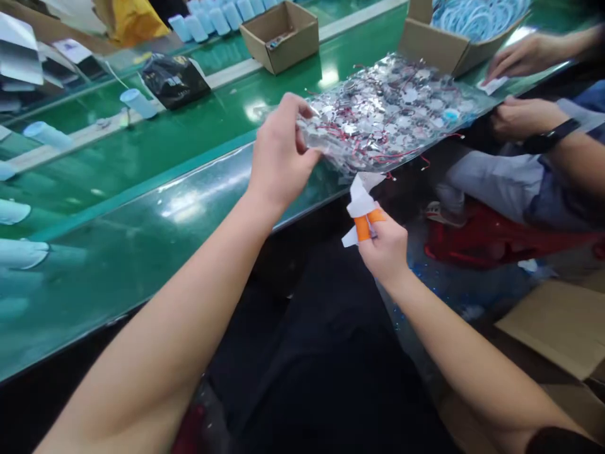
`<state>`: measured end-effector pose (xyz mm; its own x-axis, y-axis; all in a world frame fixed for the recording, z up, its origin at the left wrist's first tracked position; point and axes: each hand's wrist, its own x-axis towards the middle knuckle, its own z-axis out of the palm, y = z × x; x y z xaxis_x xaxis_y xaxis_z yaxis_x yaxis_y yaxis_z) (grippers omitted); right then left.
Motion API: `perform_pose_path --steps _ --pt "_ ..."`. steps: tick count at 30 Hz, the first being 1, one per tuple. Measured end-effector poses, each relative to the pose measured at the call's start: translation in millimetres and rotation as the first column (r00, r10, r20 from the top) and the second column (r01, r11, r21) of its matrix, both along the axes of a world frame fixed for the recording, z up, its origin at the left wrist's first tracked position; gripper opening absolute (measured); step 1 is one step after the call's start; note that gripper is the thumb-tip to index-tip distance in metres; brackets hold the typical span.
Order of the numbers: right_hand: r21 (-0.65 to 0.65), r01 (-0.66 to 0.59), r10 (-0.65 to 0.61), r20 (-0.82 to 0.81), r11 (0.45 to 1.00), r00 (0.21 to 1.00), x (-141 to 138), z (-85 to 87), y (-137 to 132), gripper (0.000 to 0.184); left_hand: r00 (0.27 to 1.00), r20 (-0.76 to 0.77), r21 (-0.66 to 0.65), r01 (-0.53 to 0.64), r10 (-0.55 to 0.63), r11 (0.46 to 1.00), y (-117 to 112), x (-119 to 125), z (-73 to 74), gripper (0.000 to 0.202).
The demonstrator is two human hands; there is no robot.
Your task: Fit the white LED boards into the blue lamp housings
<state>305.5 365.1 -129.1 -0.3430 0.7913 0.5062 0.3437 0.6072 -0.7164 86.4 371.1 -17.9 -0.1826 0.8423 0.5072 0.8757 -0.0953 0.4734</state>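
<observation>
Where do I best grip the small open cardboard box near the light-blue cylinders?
Probably pinch the thin rim of its near wall, from above: the cardboard box stands upright, its top open. Come in over the green belt.

Layout around the bag of wired parts [392,110]

Beneath the bag, the worktable [189,195]. At the bag's left end, in contact with it, the left hand [283,148]. In front of the bag, the right hand [385,243], with a wrapped strip [362,203] in its grasp. Just behind the bag's right part, a carton [432,44] with rings [477,19] inside. Behind and left of the bag, a smaller box [293,47]; farther left, a packet [174,82]. Right of the bag, a co-worker's hands [529,118].
</observation>
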Motion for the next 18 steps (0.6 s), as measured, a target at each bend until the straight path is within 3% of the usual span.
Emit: perform_pose_path --steps 2,4,6,7,8,10,12,13,14,16,18 --pt "-0.004 -0.017 0.017 -0.021 1.000 1.000 -17.5 4.9 -5.2 0.026 0.999 0.037 0.027 0.005 -0.006 1.000 3.0 1.4 0.0 0.041" --pt "-0.108 -0.012 0.008 -0.028 0.994 1.000 -20.2 9.7 -11.6 0.029 0.991 0.131 0.038 -0.008 0.003 0.999 -1.7 4.0 -3.4 0.045" --pt "-0.276 0.025 -0.036 -0.035 0.961 0.999 -3.7 11.1 -15.3 0.030 0.945 0.325 0.004 -0.038 0.035 0.999 -13.5 7.8 -8.5 0.053" --pt "-0.372 0.046 -0.066 -0.039 0.927 0.997 11.1 9.1 -13.7 0.030 0.877 0.476 -0.025 -0.060 0.065 0.998 -20.8 10.0 -11.6 0.058" --pt "-0.454 0.095 -0.131 -0.049 0.886 0.990 29.1 5.2 -8.6 0.030 0.760 0.645 -0.045 -0.063 0.077 0.997 -28.1 11.8 -14.9 0.065" --pt "-0.553 0.220 -0.311 -0.075 0.804 0.947 68.2 -5.0 14.8 0.031 0.451 0.892 0.003 -0.087 0.037 0.996 -40.0 13.4 -21.1 0.068" --pt "-0.604 0.322 -0.524 -0.190 0.729 0.831 102.0 -9.3 53.7 0.033 0.158 0.987 0.019 -0.157 0.006 0.987 -44.8 10.5 -24.7 0.058" --pt "-0.618 0.336 -0.593 -0.271 0.711 0.758 114.2 -6.3 76.6 0.035 0.052 0.998 -0.014 -0.200 0.025 0.980 -43.6 7.3 -25.0 0.053" --pt "-0.617 0.325 -0.610 -0.329 0.717 0.721 122.7 0.8 100.2 0.036 -0.010 0.997 -0.073 -0.218 0.073 0.973 -40.0 3.3 -24.4 0.049" --pt "-0.582 0.305 -0.592 -0.399 0.754 0.700 127.3 25.5 145.1 0.033 -0.013 0.977 -0.209 -0.216 0.211 0.954 -27.0 -5.0 -21.2 0.043" --pt "-0.522 0.292 -0.541 -0.425 0.801 0.725 115.4 57.2 179.7 0.026 0.060 0.947 -0.300 -0.192 0.316 0.934 -12.0 -11.1 -17.7 0.044"
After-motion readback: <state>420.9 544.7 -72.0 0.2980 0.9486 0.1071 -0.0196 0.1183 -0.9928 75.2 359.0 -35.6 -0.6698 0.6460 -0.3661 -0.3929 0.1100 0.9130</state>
